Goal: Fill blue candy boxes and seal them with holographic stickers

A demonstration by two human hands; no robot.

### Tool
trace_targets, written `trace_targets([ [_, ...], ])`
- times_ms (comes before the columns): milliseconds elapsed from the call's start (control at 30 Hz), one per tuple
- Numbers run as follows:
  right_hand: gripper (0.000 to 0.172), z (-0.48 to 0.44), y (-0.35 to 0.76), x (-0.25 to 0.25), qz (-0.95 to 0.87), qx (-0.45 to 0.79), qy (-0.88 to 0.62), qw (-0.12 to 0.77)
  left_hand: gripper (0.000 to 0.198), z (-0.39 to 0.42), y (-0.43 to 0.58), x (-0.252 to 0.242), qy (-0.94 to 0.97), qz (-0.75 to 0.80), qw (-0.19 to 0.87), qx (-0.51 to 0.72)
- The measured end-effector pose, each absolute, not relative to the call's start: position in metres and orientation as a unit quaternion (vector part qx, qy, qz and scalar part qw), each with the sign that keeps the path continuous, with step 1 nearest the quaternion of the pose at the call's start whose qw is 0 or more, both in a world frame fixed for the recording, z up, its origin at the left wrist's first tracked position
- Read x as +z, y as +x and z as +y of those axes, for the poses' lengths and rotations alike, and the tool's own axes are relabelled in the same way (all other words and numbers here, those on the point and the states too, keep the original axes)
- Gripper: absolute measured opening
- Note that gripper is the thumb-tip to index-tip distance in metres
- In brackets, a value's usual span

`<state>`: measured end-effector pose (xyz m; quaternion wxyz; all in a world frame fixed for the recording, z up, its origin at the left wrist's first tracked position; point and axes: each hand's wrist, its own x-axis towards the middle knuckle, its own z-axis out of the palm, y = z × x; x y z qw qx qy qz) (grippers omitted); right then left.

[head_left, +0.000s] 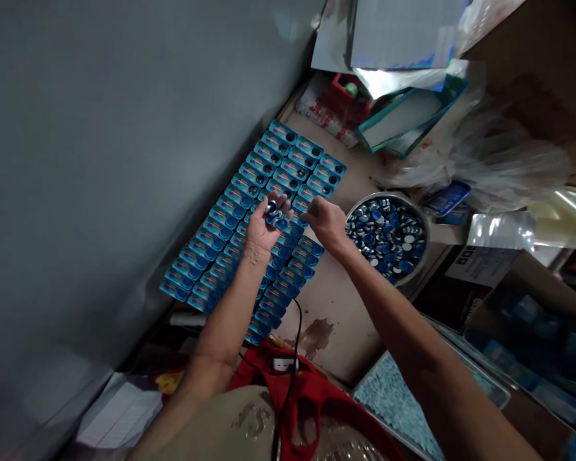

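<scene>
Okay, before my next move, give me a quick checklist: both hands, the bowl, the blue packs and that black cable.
1. Left hand carrying caps: ok, several lie in the upturned palm.
2. Right hand holding a cap: cannot tell, its curled fingers hide any grip.
3. Bowl stocked: ok, many caps inside.
4. Blue packs laid in rows: ok.
5. Black cable off the packs: cannot tell, it runs close beside the nearer rows.
</scene>
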<state>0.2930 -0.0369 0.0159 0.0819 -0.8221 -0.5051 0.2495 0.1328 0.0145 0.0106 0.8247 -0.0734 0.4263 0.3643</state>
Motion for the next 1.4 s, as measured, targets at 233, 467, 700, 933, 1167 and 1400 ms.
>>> trace_targets([
  [233, 0.008, -0.075, 0.241, 0.01, -0.442, 0.328, -0.774, 0.313, 0.027, 0.0, 0.152, 0.005, -0.093, 0.442, 0.809, 0.376],
  [467, 0.006, -0.057, 0.292, 0.007, -0.41, 0.249, -0.825, 0.299, 0.028, 0.004, 0.158, 0.005, -0.107, 0.411, 0.83, 0.362],
  [700, 0.01, -0.015, 0.327, -0.013, -0.466, 0.208, -0.857, 0.071, 0.036, 0.019, 0.164, 0.002, -0.078, 0.364, 0.872, 0.319],
  [933, 0.023, -0.002, 0.344, -0.008, -0.468, 0.239, -0.848, 0.063, 0.034, 0.014, 0.157, 0.003, -0.078, 0.396, 0.856, 0.324],
  [1167, 0.015, -0.042, 0.287, 0.018, -0.537, 0.258, -0.764, 0.249, 0.024, 0.001, 0.165, -0.001, -0.079, 0.439, 0.85, 0.279],
  [1400, 0.016, -0.055, 0.307, 0.011, -0.489, 0.245, -0.801, 0.243, 0.013, -0.02, 0.179, -0.004, -0.103, 0.449, 0.861, 0.217],
])
